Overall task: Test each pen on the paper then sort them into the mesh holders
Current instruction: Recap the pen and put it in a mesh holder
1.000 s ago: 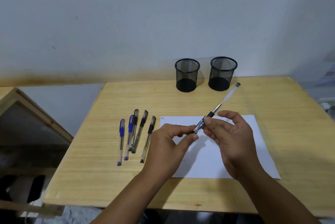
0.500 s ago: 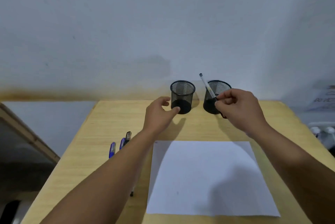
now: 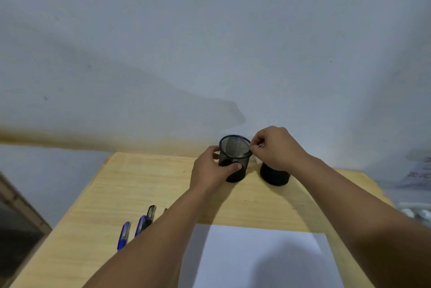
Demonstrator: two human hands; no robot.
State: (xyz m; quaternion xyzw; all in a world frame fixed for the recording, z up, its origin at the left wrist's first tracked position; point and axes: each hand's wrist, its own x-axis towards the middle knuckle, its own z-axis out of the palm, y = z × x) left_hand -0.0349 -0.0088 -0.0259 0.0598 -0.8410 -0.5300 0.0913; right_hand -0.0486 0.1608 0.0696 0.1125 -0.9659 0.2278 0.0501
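The left hand [image 3: 210,172] curls its fingers [image 3: 235,166] round the tilted black mesh holder [image 3: 234,159]. The right hand [image 3: 275,147] pinches a slim, mostly hidden pen [image 3: 261,145] at that holder's rim, above the second black mesh holder [image 3: 275,174]. Released off-centre, the pen could glance off the rim onto the wooden tabletop [image 3: 144,182].

Home/office desk: wood tabletop [image 3: 144,178], mesh holders [image 3: 234,159], paper [image 3: 256,262], plain wall [image 3: 210,54].

My left hand [image 3: 211,172] grips the tilted left mesh holder [image 3: 234,159]; my right hand [image 3: 274,147] pinches a pen [image 3: 261,145] at its rim.
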